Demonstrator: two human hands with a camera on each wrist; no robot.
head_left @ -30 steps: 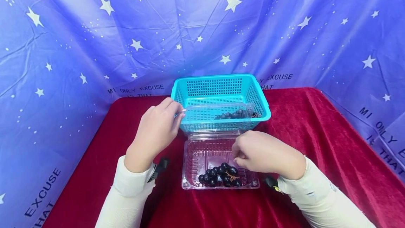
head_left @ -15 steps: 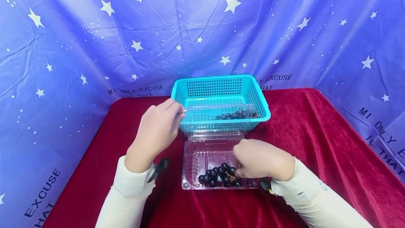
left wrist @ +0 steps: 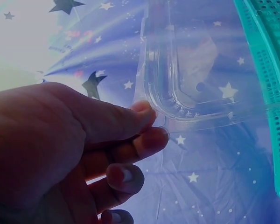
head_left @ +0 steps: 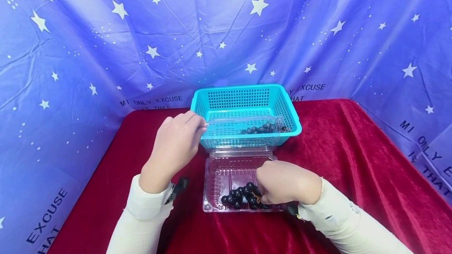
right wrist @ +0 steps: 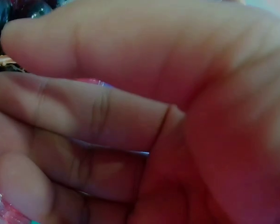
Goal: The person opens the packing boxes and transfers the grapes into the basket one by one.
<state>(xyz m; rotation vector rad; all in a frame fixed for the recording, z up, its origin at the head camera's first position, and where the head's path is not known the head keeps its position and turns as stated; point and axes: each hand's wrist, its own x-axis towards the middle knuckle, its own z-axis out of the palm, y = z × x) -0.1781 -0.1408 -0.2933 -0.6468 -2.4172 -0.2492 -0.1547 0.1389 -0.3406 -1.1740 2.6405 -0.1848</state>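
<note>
My left hand pinches the corner of the raised clear lid between thumb and forefinger; in the left wrist view that lid corner lies at the fingertips. The lid is hinged to a clear plastic clamshell box on the red cloth. In its front part rests a bunch of dark grapes with a brown stem. My right hand reaches over the box's right side, fingertips at the stem and covering some grapes. In the right wrist view, thumb and forefinger lie either side of the stem, with no firm grip visible.
Behind the box stands a turquoise basket, with more dark grapes seen through the lid. Red velvet cloth covers the table. A blue starry curtain hangs behind and at both sides.
My right hand has moved down and slightly left, from above the box's right side to the grape stem. My left hand stays on the lid, and the grapes have not moved.
</note>
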